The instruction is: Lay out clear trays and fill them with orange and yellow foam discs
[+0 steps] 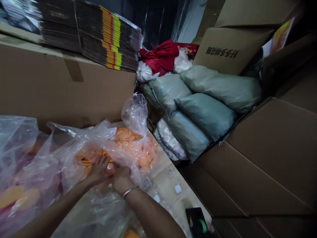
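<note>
Both my hands are at the mouth of a clear plastic bag (81,140) full of flat, orange, disc-like pieces (95,157). My left hand (99,170) reaches in from the near side, its fingers stretched out and apart over the pieces. Just to its right, my right hand (122,180), with a bracelet at the wrist, is closed at the bag's rim and seems to pinch the film; its fingertips are hidden. Behind them, more orange pieces (146,155) fill a second clear bag (135,114) with a gathered top.
Small square items and a black tape dispenser (196,221) with green tape lie on the light tabletop (170,195). Filled clear bags (15,165) crowd the left. Stacked flat cartons (111,39) top a big box. Greenish sacks (205,112) and cardboard boxes (272,155) line the right.
</note>
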The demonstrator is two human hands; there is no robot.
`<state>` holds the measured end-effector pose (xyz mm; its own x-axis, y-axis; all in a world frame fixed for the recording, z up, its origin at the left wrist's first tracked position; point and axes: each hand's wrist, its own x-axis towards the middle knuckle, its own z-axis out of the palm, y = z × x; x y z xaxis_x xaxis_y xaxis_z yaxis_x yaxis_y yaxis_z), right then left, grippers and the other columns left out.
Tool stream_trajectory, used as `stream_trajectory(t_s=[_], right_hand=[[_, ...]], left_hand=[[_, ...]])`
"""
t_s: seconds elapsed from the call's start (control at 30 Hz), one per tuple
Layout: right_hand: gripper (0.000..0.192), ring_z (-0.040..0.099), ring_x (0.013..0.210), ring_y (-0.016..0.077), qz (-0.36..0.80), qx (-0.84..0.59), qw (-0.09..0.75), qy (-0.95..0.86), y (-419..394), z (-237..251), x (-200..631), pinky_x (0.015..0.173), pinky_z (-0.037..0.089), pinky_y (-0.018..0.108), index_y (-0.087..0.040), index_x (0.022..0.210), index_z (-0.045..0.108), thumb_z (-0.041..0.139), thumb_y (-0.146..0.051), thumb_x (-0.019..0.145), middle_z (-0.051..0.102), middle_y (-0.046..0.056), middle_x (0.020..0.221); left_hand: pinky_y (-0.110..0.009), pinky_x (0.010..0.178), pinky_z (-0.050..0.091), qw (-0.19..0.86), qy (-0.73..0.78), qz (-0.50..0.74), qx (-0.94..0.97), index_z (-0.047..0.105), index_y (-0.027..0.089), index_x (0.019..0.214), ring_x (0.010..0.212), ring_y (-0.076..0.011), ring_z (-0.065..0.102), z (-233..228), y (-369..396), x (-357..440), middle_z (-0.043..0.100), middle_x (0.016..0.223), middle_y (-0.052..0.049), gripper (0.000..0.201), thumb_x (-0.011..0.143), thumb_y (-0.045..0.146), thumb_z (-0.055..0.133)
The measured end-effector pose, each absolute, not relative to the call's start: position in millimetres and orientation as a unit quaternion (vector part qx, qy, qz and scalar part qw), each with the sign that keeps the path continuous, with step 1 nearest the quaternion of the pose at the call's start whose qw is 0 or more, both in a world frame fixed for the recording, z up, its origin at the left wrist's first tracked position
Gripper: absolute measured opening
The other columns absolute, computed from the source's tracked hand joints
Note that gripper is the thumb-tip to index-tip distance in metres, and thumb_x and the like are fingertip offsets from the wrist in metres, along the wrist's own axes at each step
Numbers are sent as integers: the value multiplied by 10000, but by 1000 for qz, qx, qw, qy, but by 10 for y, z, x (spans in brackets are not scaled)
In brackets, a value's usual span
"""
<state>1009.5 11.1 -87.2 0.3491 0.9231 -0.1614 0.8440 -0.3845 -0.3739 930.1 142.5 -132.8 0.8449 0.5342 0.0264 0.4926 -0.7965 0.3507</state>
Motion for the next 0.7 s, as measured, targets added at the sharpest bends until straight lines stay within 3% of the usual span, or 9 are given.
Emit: stream_trajectory(t_s=[0.1, 0.2, 0.3, 0.43, 0.5, 0.6, 0.7], right_hand=[[195, 693, 926, 351, 168, -845, 90, -500, 102, -960, 10250, 768, 527, 460, -120, 942, 721, 603, -131, 788, 736, 205, 950], [255, 683, 988, 325, 174, -849, 97, -489, 125, -1035, 10350, 819, 521, 413, -110, 1042, 689, 549, -104, 829, 719, 214, 1034], [268, 665, 1032, 280, 182, -833, 172, -493, 166, -1075, 10369, 867, 507, 362, -139, 1132, 632, 545, -229, 895, 702, 167, 1109], [319, 662, 1015, 257, 239, -825, 231, -457, 280, -1131, 10307, 856, 503, 336, -142, 1159, 595, 565, -328, 901, 698, 140, 1115], [256, 671, 986, 255, 264, -843, 258, -392, 372, -1172, 10274, 844, 502, 337, -153, 1093, 623, 541, -315, 913, 713, 129, 1068], [234, 662, 1027, 286, 254, -865, 321, -290, 520, -1239, 10248, 885, 486, 377, -125, 1047, 649, 486, -242, 927, 704, 175, 1092], [248, 643, 1083, 283, 258, -841, 408, -244, 637, -1316, 10262, 920, 475, 371, -103, 1076, 644, 503, -150, 878, 679, 195, 1157]], left_hand=[[-581, 1081, 306, 141, 321, 30, 936, 400, 105, 1447, 1435, -434, 249, -1385, 1418, 9349, 332, 1542, -264, 913, 656, 482, 658], [-611, 1101, 255, 158, 374, 21, 914, 327, 15, 1464, 1453, -443, 183, -1357, 1455, 9298, 251, 1557, -314, 979, 682, 520, 628], [-628, 1102, 233, 196, 370, 25, 908, 474, 60, 1352, 1437, -438, 216, -1291, 1459, 9192, 334, 1521, -293, 797, 655, 401, 658], [-443, 1064, 366, 264, 319, 38, 909, 635, 170, 1056, 1283, -324, 471, -1237, 1444, 9081, 614, 1265, -153, 374, 711, 315, 631], [-372, 939, 457, 303, 339, 56, 889, 618, 151, 1036, 1096, -280, 595, -1234, 1503, 9115, 668, 1106, -129, 314, 799, 345, 551], [-349, 765, 497, 349, 410, 87, 838, 591, 85, 1013, 903, -277, 642, -1255, 1649, 9314, 675, 940, -147, 337, 874, 334, 412], [-326, 715, 490, 405, 429, 106, 800, 610, 105, 929, 866, -286, 644, -1285, 1736, 9566, 680, 850, -120, 268, 764, 311, 566]])
